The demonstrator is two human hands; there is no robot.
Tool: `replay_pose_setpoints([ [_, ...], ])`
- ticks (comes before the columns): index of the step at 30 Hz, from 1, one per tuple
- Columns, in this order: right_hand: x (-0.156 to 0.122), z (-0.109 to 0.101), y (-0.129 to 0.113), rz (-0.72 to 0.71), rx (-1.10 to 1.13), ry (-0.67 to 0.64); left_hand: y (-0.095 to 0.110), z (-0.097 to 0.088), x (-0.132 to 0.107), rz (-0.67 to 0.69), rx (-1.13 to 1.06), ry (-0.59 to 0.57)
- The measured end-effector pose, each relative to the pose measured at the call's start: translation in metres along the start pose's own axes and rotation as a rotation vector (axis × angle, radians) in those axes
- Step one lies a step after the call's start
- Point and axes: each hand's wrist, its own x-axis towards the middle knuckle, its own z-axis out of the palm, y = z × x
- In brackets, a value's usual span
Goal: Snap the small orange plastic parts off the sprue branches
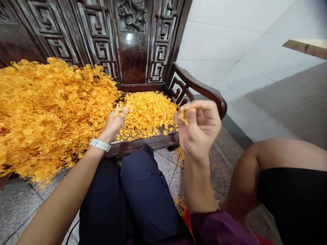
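My left hand (pixel 116 123), with a white watch band on its wrist, is closed on a small cluster of yellow plastic flower pieces (pixel 119 108). It is in front of the gap between two yellow heaps. Raised to the right, my right hand (pixel 198 127) pinches one small yellow plastic piece (pixel 183 115) between thumb and forefinger. A large tangled heap of yellow plastic flower sprays (pixel 51 112) fills the left of the bench. The smaller heap of loose yellow flower pieces (pixel 149 114) lies on the bench seat between my hands.
The dark carved wooden bench (pixel 145 141) has a curved armrest (pixel 201 85) at its right end. Yellow bits (pixel 180 156) are scattered on the tiled floor. Another person's bare knee (pixel 255 163) is close on my right. A wooden strip (pixel 306 48) juts in at upper right.
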Motion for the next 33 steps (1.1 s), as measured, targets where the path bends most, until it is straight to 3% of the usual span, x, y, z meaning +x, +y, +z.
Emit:
replay_pose_setpoints([
  [2,0.026,0.002,0.033,-0.006,-0.109,-0.046,0.008,-0.002,-0.005,-0.051,-0.159,-0.076],
  [5,0.056,0.010,0.091,0.067,-0.317,-0.327,0.024,0.003,-0.015,-0.115,-0.377,-0.174],
  [7,0.061,0.016,0.112,0.096,-0.464,-0.479,0.033,0.009,-0.016,-0.148,-0.402,-0.198],
  [10,0.049,0.026,0.110,0.129,-0.363,-0.548,0.040,0.017,-0.006,-0.181,-0.384,-0.203],
  [14,0.027,0.032,0.095,0.310,-0.133,-0.413,0.042,0.023,0.016,-0.172,-0.451,-0.189],
  [19,0.007,0.026,0.104,0.547,0.148,-0.370,0.037,0.016,0.020,-0.195,-0.564,-0.137],
  [22,-0.004,0.029,0.112,0.539,0.130,-0.361,0.030,0.008,0.011,-0.224,-0.571,-0.149],
  [27,-0.014,0.052,0.119,0.427,0.044,-0.395,0.020,0.004,0.003,-0.227,-0.620,-0.168],
  [30,-0.015,0.060,0.118,0.392,0.028,-0.348,0.015,0.004,0.005,-0.193,-0.603,-0.170],
  [33,-0.019,0.061,0.113,0.387,0.001,-0.295,0.008,0.000,0.010,-0.121,-0.513,-0.101],
])
